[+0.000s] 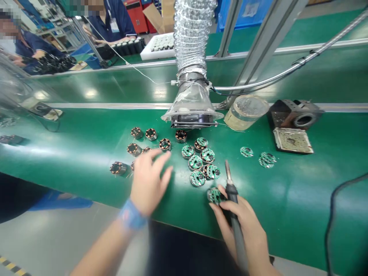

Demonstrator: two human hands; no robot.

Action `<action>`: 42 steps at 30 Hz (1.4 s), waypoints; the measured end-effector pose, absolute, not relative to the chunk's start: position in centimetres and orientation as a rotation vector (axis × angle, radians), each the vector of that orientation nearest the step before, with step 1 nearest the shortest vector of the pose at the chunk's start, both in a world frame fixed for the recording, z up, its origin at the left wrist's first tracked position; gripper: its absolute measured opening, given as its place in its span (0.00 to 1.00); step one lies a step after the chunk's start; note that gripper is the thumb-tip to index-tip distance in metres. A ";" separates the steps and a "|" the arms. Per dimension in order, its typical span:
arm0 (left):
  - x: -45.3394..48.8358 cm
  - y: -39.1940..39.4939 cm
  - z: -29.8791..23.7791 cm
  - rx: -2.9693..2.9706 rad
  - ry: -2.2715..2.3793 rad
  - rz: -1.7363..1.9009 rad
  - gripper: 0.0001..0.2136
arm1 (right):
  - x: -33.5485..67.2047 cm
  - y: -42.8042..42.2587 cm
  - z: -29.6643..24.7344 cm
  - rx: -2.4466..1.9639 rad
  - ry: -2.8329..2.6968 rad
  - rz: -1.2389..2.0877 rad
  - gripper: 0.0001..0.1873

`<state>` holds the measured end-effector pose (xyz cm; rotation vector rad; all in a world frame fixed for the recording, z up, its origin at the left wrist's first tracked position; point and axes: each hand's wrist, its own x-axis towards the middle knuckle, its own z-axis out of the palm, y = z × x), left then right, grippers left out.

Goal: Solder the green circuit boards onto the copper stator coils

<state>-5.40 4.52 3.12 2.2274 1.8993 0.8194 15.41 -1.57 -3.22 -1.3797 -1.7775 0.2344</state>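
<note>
Green belt edge [184, 229] beside right hand [248, 234] gripping soldering iron [231, 189]; left hand [149, 182] spread.

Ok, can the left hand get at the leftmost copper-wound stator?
Likely yes. The left hand is close beside that stator, with only green belt mat and one partly hidden stator between them; the soldering iron is over on the right.

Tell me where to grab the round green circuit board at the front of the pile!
Pinch the round green circuit board by its rim, coming from above on the side nearest you. It lies flat on the smooth green work belt, so the edge is easy to reach, small parts cover its top, and that near side has no other boards crowding it.
</note>
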 end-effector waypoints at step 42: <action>0.3 -2.5 -0.1 1.563 1.459 1.059 0.07 | 17.0 -2.2 -2.5 -1.102 -1.973 0.366 0.20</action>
